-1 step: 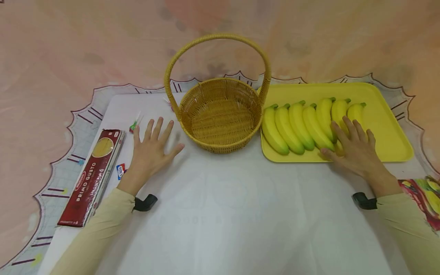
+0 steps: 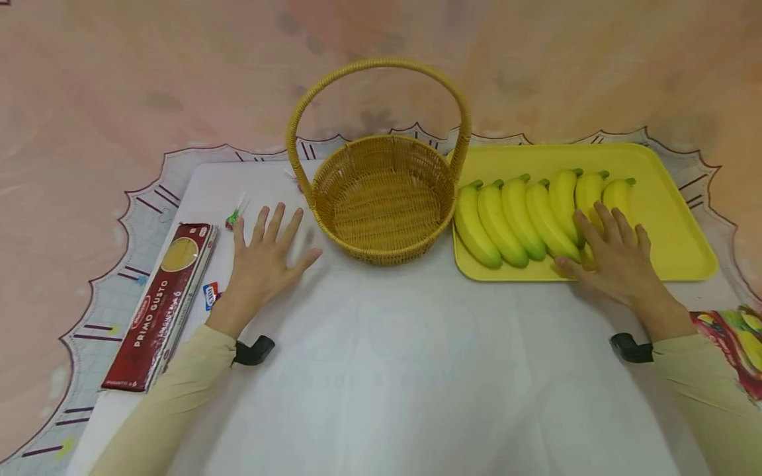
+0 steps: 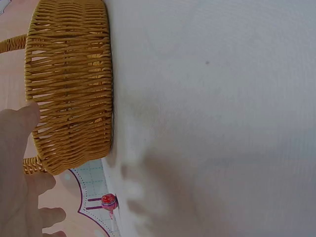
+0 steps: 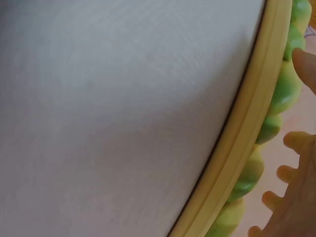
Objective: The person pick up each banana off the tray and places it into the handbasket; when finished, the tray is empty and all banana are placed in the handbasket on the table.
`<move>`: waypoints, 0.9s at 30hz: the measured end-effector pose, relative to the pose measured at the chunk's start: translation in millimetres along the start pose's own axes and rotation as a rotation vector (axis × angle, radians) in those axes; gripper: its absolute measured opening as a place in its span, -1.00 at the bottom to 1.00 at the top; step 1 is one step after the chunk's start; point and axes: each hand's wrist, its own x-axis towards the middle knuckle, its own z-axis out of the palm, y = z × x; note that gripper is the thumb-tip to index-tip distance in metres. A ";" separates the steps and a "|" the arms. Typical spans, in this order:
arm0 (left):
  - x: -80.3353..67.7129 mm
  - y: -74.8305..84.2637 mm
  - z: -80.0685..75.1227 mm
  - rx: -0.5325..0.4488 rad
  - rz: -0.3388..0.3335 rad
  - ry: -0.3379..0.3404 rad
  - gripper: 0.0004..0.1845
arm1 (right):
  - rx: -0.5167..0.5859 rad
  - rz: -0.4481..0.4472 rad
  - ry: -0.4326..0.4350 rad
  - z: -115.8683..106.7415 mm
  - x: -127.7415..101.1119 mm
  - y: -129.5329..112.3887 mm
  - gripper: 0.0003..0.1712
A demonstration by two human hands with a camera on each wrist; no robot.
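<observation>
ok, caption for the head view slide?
Right hand on bananas in yellow tray; left hand flat beside empty basket.

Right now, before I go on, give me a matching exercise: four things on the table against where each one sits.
Things:
1. bananas
2. basket
3. pasta box
4. left hand

Places:
A. at the table's left edge
B. flat on the white table, left of the basket
C. in a row on the yellow tray
D. mid-table, left of the tray

Pairs: 1-C, 2-D, 3-A, 4-B
</observation>
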 end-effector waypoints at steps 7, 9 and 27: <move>0.1 2.2 3.9 0.005 -0.007 -0.029 -0.13 | -0.008 0.016 -0.028 1.1 0.9 1.0 0.01; -0.5 1.6 4.4 0.010 -0.009 -0.031 -0.12 | -0.006 0.016 -0.029 1.6 1.2 1.0 0.00; 38.6 8.7 -20.7 -0.746 0.026 0.391 -0.34 | 0.431 0.305 0.128 -23.4 17.9 38.2 -0.21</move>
